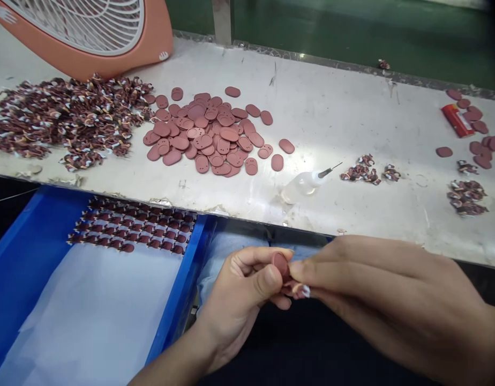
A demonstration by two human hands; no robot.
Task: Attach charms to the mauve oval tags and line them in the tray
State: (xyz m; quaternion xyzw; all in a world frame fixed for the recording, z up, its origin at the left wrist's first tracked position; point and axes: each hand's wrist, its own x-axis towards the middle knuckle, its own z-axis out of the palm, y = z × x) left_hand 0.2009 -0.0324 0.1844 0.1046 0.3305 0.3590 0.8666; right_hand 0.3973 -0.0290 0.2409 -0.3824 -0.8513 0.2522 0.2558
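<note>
Between thumb and fingers, my left hand (239, 300) grips a reddish-brown oval disc (280, 264). A small brown-and-white figurine (299, 290) touches the disc's lower edge. My right hand (392, 295) pinches where the disc and figurine meet; its fingertips partly cover the join. Beyond them on the bench lies a clear squeeze bottle with a needle tip (304, 185). A pile of similar oval discs (207, 134) sits at the bench's middle left, and a large heap of small figurines (70, 118) is left of it.
A blue tray (175, 305) lined with white paper (98, 311) stands lower left, with rows of assembled pieces (139, 228). An orange fan (159, 32) rests at the back left. On the right of the bench (352, 118) are a red battery-like cylinder (457, 120) and small figurine clusters (467, 197).
</note>
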